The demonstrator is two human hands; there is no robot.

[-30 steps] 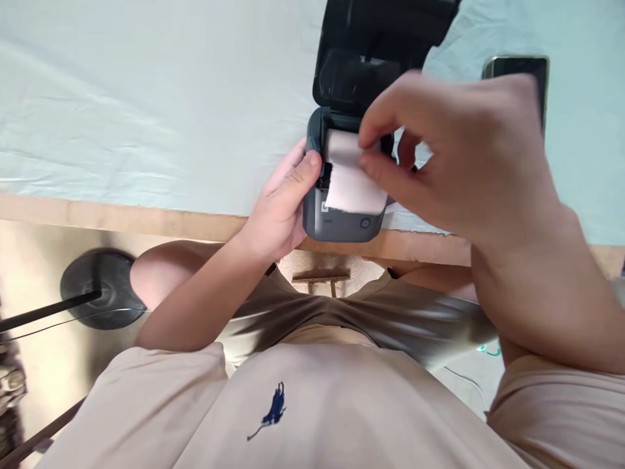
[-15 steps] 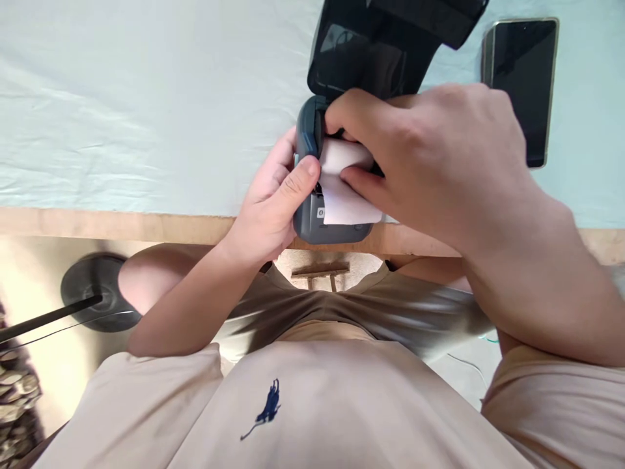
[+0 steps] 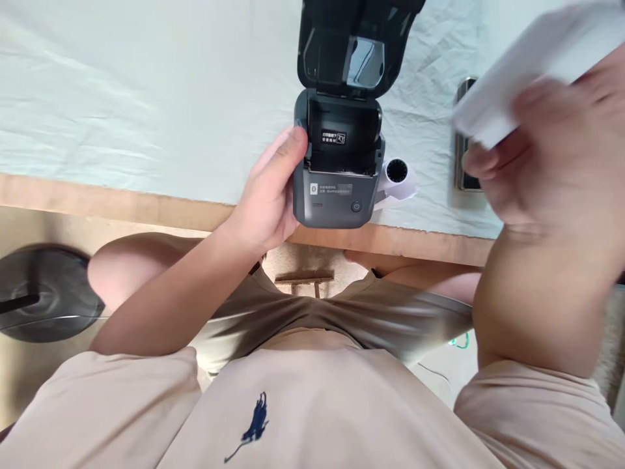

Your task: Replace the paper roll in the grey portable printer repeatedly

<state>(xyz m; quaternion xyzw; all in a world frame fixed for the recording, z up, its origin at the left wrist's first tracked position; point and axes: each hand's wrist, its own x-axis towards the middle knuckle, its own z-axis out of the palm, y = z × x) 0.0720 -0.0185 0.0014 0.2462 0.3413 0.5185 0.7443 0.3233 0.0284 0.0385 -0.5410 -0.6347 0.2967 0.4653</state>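
My left hand [image 3: 271, 189] grips the left side of a dark grey label printer [image 3: 334, 198], thumb on its rim. The printer's black lid [image 3: 332, 45] stands open, and its paper compartment [image 3: 342, 133] holds no roll. Up at the right, my right hand [image 3: 551, 143] is closed on a white paper item, blurred by motion [image 3: 541, 71]. A white paper roll [image 3: 403, 182] with a black core lies on the cloth against the printer's right side.
A phone [image 3: 466, 163] lies on the pale cloth [image 3: 195, 98], partly hidden by my right hand and the white item. The table's wooden edge [image 3: 112, 198] runs in front of me. Below left is a round black base [image 3: 49, 293].
My right hand has left the printer and moved right, now holding a white item. The compartment shows without paper, and a roll now shows beside the printer. The view has shifted.
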